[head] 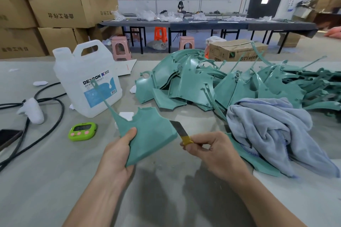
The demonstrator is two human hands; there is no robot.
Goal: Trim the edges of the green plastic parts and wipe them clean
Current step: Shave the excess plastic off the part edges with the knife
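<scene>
Left hand (118, 151) gripped a flat teal-green plastic part (151, 134) with a long thin strip rising from its upper left corner. The thumb pressed on the front face; the other fingers were hidden behind it. The part was held up off the grey table (46, 180), in front of the white translucent plastic jug with a blue label (86, 79) and a little to its right. The strip's tip overlapped the jug's label in view.

Right hand (212, 151) had its fingers curled round a small grey knife blade with a yellow-taped handle (180, 131), pinching at the tape. The blade lay against the part's right edge, right of the jug and nearer the camera.

A pile of green plastic parts (193, 83) lay on the table to the right of the jug, running to the frame's right side. A crumpled pale blue towel (273, 127) sat right of the jug and nearer than the pile, over some of the green pieces. A lime-green digital timer with pink buttons (82, 131) lay just in front of the jug. Black cables (46, 101) looped left of the jug, and a white handle-shaped object (32, 109) rested on them. Stacked brown cardboard boxes (55, 9) stood behind the jug, off the table.
</scene>
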